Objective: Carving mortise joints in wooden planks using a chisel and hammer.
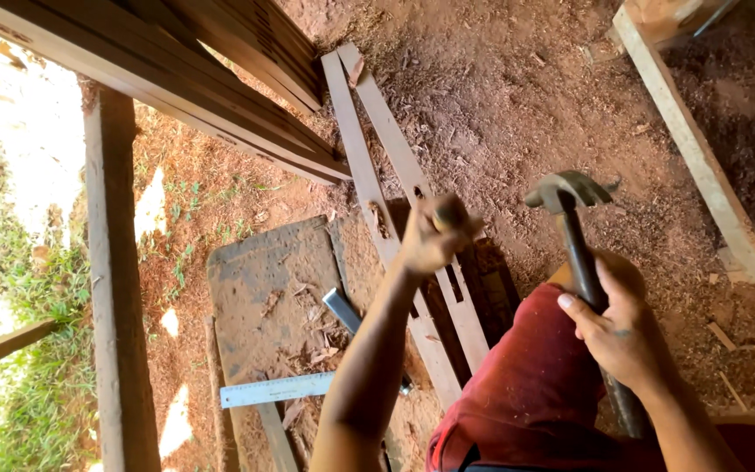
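Hammer (pixel 580 262) upright in right hand (pixel 624 332), head up.

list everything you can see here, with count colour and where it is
hammer: one, dark metal claw head and dark handle, raised at right, gripped by the right hand
long slats: two, grey-brown wood with slots, on the ground from top centre down under the left hand
flat board: one, grey-brown and dusty, on the ground at lower centre-left
ruler: one, silver metal, lying across the board's lower edge
stacked planks: several, brown, running across the upper left
post: one, grey-brown wood, at left
pale beam: one, light wood, along the right edge
ground: red-brown dirt with wood chips
left hand: one, closed on something small, unclear what
right hand: one, gripping the hammer handle
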